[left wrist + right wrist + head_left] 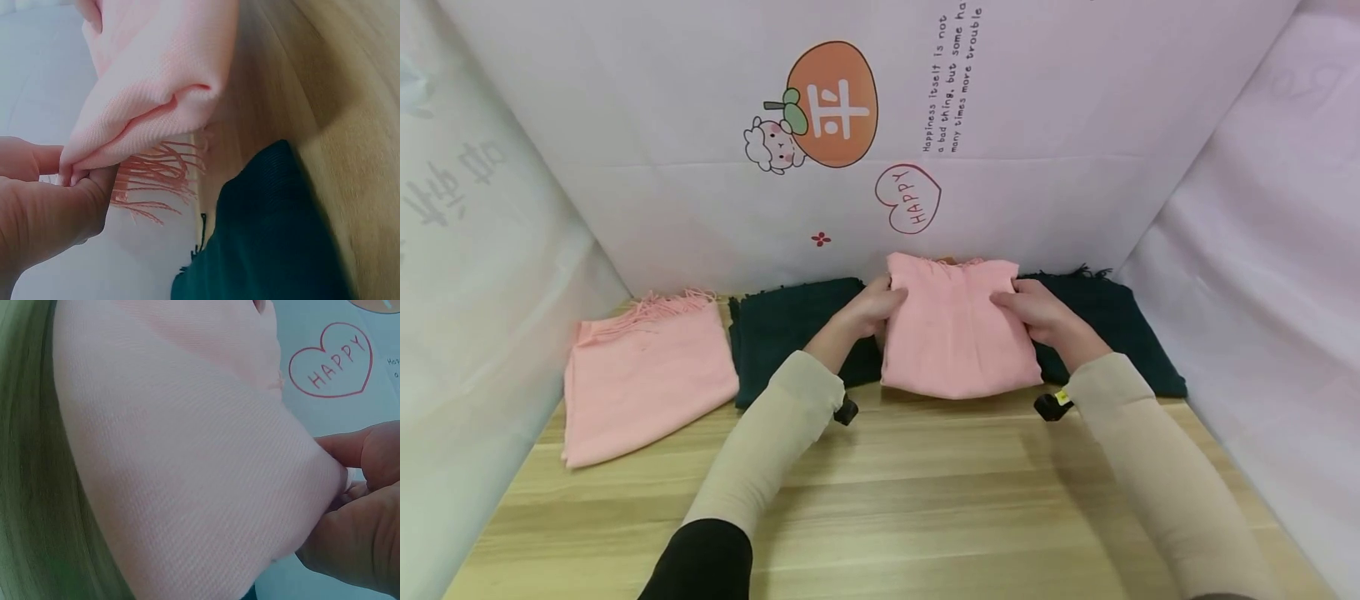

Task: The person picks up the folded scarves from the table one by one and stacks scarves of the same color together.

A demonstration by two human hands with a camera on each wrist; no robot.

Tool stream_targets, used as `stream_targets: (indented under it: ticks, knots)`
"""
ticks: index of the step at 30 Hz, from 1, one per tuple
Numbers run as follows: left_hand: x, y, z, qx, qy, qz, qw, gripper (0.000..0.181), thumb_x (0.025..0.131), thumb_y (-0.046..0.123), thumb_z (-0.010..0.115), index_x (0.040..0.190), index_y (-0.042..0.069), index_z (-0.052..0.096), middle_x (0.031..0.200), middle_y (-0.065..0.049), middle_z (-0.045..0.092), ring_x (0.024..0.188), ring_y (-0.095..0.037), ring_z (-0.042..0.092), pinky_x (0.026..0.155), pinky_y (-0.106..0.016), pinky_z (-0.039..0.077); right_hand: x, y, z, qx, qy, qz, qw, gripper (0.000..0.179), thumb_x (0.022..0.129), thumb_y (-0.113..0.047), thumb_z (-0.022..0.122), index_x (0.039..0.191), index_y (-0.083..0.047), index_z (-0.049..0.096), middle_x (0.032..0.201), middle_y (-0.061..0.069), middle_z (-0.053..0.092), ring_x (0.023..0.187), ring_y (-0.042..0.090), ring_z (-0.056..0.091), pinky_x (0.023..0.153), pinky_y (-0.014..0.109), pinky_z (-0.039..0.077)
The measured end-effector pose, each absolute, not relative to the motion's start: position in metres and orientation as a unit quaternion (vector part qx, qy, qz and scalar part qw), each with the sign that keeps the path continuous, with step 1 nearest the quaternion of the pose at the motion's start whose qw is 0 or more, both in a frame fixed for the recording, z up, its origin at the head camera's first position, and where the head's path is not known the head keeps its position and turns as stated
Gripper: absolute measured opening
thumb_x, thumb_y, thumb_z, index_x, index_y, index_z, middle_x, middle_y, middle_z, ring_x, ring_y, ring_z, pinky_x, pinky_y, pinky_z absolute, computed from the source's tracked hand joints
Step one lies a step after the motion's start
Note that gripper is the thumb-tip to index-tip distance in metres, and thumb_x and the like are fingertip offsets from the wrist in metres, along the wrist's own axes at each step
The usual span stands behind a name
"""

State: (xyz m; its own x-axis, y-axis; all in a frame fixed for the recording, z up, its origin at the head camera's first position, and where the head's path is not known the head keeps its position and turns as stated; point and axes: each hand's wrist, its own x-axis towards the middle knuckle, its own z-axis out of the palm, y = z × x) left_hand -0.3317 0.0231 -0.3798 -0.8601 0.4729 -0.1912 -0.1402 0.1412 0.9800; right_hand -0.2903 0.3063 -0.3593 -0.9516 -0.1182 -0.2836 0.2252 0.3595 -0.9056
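Between both hands a folded pink scarf (958,333) is held up near the back wall, its fringe along the far side. My left hand (880,307) pinches its left edge between thumb and fingers; the left wrist view shows the layered fold and the hanging pink fringe (156,181). On the opposite edge, my right hand (1047,315) pinches the cloth, with the thumb on top. In the right wrist view the smooth pink face of the scarf (187,456) fills the middle, and the right hand (359,509) grips its corner.
Another folded pink scarf (647,375) lies at the far left. Beside it a dark green scarf (793,329) is partly covered by the left arm. A second dark green scarf (1112,333) lies at the right. Behind the wooden table (910,492) rises a white printed cloth (1037,108).
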Motion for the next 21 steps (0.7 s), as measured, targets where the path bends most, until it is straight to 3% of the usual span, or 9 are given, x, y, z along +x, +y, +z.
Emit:
stream_targets:
  ticks: [6, 17, 21]
  knots:
    - [-0.327, 0.020, -0.377, 0.114, 0.713, 0.648, 0.244, 0.054, 0.112, 0.020, 0.040, 0.160, 0.006, 0.019, 0.147, -0.016, 0.045, 0.128, -0.029, 0.052, 0.113, -0.051, 0.041, -0.282, 0.302, -0.352, 0.027, 0.812, -0.565, 0.147, 0.048, 0.111, -0.023, 0.045, 0.150, 0.003, 0.035, 0.118, 0.012, 0.058, 0.089, 0.010, 0.067, 0.079, 0.028, 0.059]
    - [-0.313, 0.015, -0.371, 0.139, 0.705, 0.650, 0.248, 0.045, 0.113, 0.020, 0.039, 0.154, 0.006, 0.029, 0.136, -0.015, 0.053, 0.115, -0.026, 0.059, 0.106, -0.049, 0.048, -0.264, 0.298, -0.341, -0.004, 0.807, -0.569, 0.160, 0.051, 0.111, -0.022, 0.044, 0.154, 0.003, 0.031, 0.111, 0.009, 0.062, 0.087, 0.011, 0.069, 0.078, 0.030, 0.059]
    - [-0.310, 0.013, -0.369, 0.141, 0.705, 0.649, 0.249, 0.045, 0.113, 0.020, 0.039, 0.155, 0.006, 0.029, 0.135, -0.015, 0.053, 0.114, -0.025, 0.060, 0.106, -0.050, 0.048, -0.260, 0.297, -0.337, -0.009, 0.808, -0.567, 0.162, 0.053, 0.111, -0.022, 0.043, 0.156, 0.003, 0.028, 0.115, 0.011, 0.061, 0.089, 0.011, 0.069, 0.079, 0.030, 0.059]
